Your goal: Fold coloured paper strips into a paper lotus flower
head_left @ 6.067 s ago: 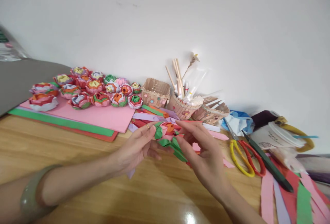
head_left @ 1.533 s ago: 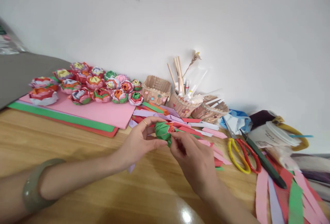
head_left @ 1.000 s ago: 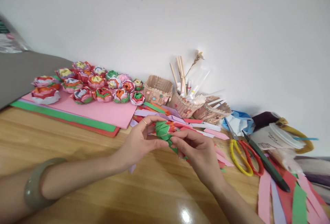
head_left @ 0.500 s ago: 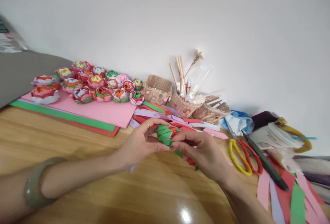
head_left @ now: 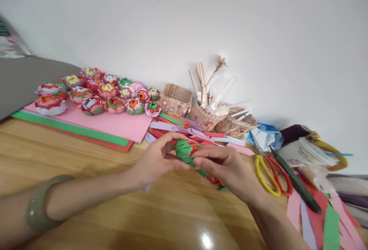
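Between my two hands, above the wooden table [head_left: 161,215], is a folded paper flower [head_left: 184,150] with green outer petals and orange-red inside. My left hand [head_left: 156,163] is closed around its left side, index finger behind and thumb below. My right hand [head_left: 227,169] pinches its right side between thumb and fingers. A green strip end sticks out under the right thumb. Folded paper strips [head_left: 198,133] in purple, red, white and pink lie just behind my hands. More red and green paper pieces [head_left: 221,187] show partly below my right hand.
Several finished paper flowers [head_left: 107,91] stand on stacked coloured sheets [head_left: 126,127] at the back left. Decorated baskets [head_left: 176,100] line the wall, one holding sticks. Scissors [head_left: 267,175], a dark green craft knife [head_left: 301,186], a white cup [head_left: 306,152] and cut strips [head_left: 332,219] are at right.
My right hand has shifted slightly, and more of the green strip now shows beneath its thumb. My left hand stays around the flower, its thumb a little less pressed against it.
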A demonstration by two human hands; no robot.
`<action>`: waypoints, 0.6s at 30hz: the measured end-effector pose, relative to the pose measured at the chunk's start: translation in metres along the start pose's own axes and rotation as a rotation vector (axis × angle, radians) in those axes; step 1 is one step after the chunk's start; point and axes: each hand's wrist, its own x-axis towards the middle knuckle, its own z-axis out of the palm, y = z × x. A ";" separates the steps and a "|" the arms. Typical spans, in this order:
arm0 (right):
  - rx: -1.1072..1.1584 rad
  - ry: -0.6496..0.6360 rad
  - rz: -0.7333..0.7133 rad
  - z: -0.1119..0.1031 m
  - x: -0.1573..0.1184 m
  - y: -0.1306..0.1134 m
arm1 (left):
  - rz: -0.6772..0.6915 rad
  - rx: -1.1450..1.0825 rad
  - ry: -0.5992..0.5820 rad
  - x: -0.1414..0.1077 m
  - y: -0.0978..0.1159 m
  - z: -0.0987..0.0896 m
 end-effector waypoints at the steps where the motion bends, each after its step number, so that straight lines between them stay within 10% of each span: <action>1: 0.004 -0.028 -0.003 -0.002 0.000 -0.001 | 0.001 -0.002 0.007 0.000 0.000 0.000; 18: 0.127 0.054 0.127 0.005 0.002 -0.005 | -0.008 0.046 0.015 0.000 0.002 0.001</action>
